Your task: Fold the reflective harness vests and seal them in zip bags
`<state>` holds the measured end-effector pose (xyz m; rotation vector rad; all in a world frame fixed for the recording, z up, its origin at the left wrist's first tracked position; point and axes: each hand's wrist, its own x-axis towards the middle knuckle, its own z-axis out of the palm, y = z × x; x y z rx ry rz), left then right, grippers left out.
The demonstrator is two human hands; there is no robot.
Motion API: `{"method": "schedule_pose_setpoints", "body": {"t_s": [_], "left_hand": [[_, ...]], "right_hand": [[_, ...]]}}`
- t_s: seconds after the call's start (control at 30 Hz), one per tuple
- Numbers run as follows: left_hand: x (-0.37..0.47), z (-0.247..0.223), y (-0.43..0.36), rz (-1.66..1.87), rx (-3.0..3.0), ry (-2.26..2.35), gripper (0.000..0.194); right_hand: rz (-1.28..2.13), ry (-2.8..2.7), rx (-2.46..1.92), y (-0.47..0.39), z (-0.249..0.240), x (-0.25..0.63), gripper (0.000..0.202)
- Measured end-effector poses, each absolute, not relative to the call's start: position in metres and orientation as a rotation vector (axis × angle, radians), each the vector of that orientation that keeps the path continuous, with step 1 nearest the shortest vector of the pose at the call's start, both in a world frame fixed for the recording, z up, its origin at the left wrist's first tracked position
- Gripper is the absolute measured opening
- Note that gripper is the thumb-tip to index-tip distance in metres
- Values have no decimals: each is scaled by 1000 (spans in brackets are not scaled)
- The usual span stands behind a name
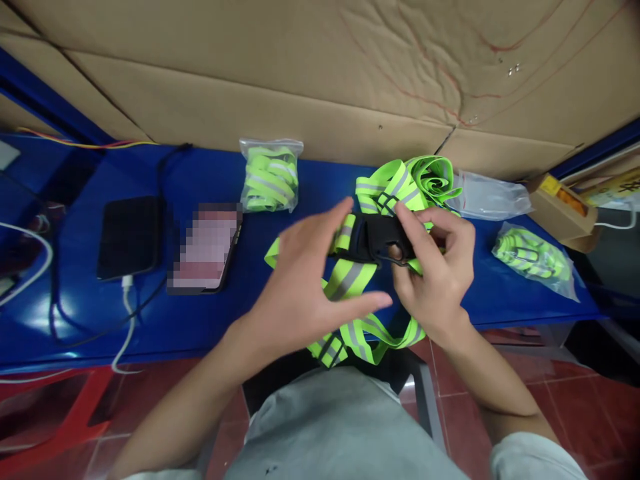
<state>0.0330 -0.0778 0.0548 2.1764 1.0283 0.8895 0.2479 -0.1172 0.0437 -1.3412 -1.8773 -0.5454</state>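
A black plastic buckle (383,237) on a neon-yellow reflective strap (349,279) is pinched between the thumb and fingers of my right hand (435,267). To its left, my left hand (313,273) is spread, thumb and fingers apart around the buckle's near side, with nothing gripped between them. The strap loops down past the table's front edge, where a black slider (330,350) shows. Behind my hands lies a bundle of the same strap (407,183), partly rolled. My fingers hide part of the buckle's right end.
Bagged yellow straps lie at the back (271,177) and at the right (535,260). A flat clear bag (493,195) sits beside a cardboard box (563,213). On the left of the blue table (200,333) are a black device (129,237) with a white cable and a phone (206,248).
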Motion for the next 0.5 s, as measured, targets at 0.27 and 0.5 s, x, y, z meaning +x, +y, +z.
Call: {"method": "schedule_pose_setpoints", "body": {"t_s": [0.27,0.5], "left_hand": [[43,43,-69,768,1412,693,71],[38,43,-59,772,1146,597,30]], "right_hand": [[-173,-1806,-1404,-112,51,234,59],[545,-1940,-1296,-97,55,269,88]]}}
